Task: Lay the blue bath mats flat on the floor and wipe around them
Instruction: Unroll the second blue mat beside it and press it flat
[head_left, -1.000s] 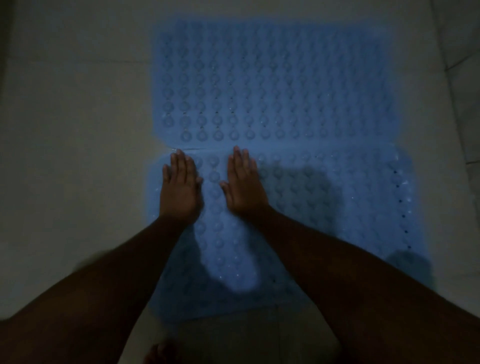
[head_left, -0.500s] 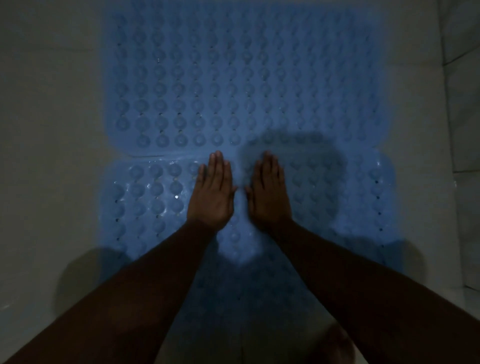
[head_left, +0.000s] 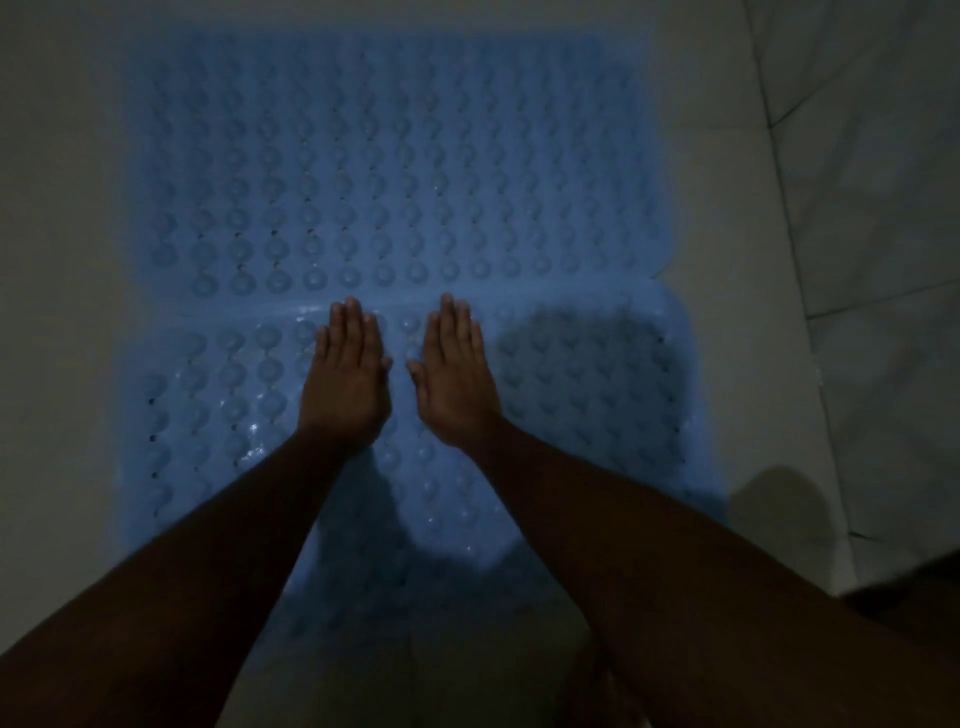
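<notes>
A: Surroundings first. Pale tiled floor (head_left: 62, 291), dim light. Grout lines run across the tiles at the right. A dark rounded shadow (head_left: 779, 499) falls on the floor right of the mats, and another shadow darkens the near mat's right half.

B: Anything lying in the way?

A: Nothing lies on the mats but the hands. The forearms cross the near mat's lower part and hide its near edge.

B: The mats?

A: Two blue ones, studded with round bumps. Far mat (head_left: 384, 156) lies flat, filling the upper middle. Near mat (head_left: 218, 395) lies flat just below it; their long edges meet along a seam, whether touching or overlapping I cannot tell. Wet glints show on the near mat's left half.

B: Hands?

A: Left hand (head_left: 345, 384) and right hand (head_left: 457, 384) both rest palm-down on the near mat, fingers straight and together, gripping nothing. They sit side by side, a narrow gap between the thumbs. Fingertips reach just short of the seam.
</notes>
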